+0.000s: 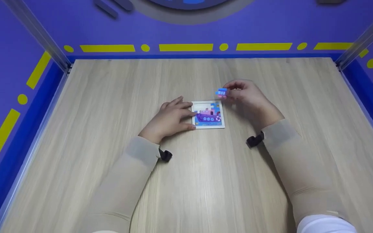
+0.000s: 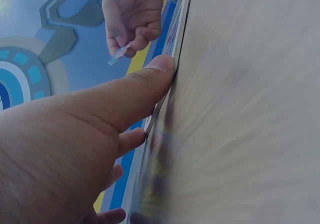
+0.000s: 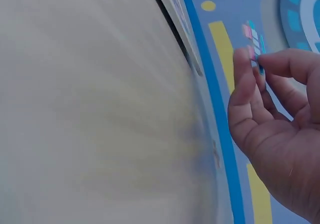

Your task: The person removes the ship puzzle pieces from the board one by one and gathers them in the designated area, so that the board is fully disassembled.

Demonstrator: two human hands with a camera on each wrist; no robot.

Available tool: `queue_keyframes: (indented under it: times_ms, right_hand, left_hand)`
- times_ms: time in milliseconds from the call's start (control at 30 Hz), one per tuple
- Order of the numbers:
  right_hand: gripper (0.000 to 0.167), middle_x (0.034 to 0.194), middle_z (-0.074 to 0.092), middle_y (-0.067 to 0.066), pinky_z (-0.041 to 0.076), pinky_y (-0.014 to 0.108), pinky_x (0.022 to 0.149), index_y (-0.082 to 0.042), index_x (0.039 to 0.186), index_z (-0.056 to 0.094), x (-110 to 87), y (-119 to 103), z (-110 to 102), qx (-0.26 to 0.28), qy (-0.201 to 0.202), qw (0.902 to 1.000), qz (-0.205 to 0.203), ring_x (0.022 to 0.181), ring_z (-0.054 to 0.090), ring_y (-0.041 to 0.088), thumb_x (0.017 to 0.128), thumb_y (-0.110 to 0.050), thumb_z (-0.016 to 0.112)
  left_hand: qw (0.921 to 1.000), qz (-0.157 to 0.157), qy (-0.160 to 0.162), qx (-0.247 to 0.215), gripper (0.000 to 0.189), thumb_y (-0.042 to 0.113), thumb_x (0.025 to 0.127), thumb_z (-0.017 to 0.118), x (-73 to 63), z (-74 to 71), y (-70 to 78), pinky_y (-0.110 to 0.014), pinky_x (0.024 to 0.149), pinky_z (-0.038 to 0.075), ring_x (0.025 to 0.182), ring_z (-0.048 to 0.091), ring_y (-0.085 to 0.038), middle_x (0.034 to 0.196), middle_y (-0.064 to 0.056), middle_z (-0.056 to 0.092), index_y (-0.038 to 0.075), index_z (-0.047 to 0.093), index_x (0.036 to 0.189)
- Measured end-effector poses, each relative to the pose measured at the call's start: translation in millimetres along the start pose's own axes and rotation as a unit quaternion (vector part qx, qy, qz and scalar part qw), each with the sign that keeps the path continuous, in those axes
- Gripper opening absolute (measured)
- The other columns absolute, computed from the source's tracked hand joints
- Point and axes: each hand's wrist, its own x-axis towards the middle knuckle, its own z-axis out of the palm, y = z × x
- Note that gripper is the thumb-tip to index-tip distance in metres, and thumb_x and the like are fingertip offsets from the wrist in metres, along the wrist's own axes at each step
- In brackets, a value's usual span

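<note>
A small square jigsaw puzzle (image 1: 208, 118) in a white frame lies on the table, its picture a purple ship on blue. The upper left of its frame shows a bare white area. My left hand (image 1: 172, 119) rests along the puzzle's left edge, fingers spread, thumb at the lower left corner; in the left wrist view the thumb (image 2: 145, 79) presses on the frame's edge. Just above the upper right corner, my right hand (image 1: 249, 98) pinches a blue and pink puzzle piece (image 1: 221, 93) between thumb and fingers. The right wrist view shows the piece (image 3: 255, 43) held clear of the table.
The light wood table (image 1: 193, 181) is enclosed by blue-purple panels (image 1: 186, 34) with yellow dashes and dots, at the back and both sides. A black wrist camera (image 1: 165, 156) sits on the left sleeve, another black camera (image 1: 254, 141) on the right.
</note>
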Motion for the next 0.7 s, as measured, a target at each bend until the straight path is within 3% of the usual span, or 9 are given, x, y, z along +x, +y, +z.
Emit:
queue_keyframes:
  times_ms: [233,400,567,700]
  right_hand:
    - [0.03,0.117,0.075,-0.003,0.063,0.024,0.093,-0.004,0.138,0.077,-2.9,0,-25,0.013,0.069,0.9972,-0.025,0.101,0.071,0.014,0.11,-0.014,0.072]
    - [0.029,0.114,0.076,-0.001,0.06,0.024,0.089,-0.001,0.137,0.077,-2.5,2,-37,0.087,0.098,0.9908,-0.034,0.097,0.074,0.013,0.11,-0.009,0.073]
    - [0.026,0.119,0.072,0.002,0.06,0.023,0.09,-0.007,0.133,0.08,-1.1,6,-48,0.153,0.13,0.979,-0.036,0.096,0.075,0.012,0.109,-0.006,0.074]
    - [0.018,0.108,0.076,0.002,0.062,0.022,0.084,-0.004,0.123,0.08,-1.0,12,-59,0.188,0.148,0.9699,-0.044,0.09,0.078,0.012,0.105,0.0,0.077]
  left_hand:
    - [1.0,-0.004,-0.001,0.0,0.058,0.055,0.103,0.08,-0.4,0.9,0.0,-0.065,0.143,0.016,0.18,0.018,-0.034,0.181,0.001,0.047,0.03,0.072,0.155]
    - [0.9999,-0.011,-0.002,0.004,0.058,0.056,0.103,0.079,0.4,1.9,-0.4,-0.064,0.143,0.016,0.18,0.016,-0.033,0.181,0.003,0.046,0.032,0.071,0.156]
    - [0.9999,-0.012,-0.003,0.004,0.059,0.056,0.103,0.079,0.2,1.8,0.2,-0.064,0.144,0.014,0.18,0.016,-0.033,0.182,0.003,0.046,0.031,0.07,0.156]
    - [0.9999,-0.009,-0.002,0.005,0.059,0.056,0.103,0.079,0.7,1.4,1.0,-0.063,0.144,0.014,0.18,0.017,-0.033,0.181,0.002,0.047,0.03,0.071,0.156]
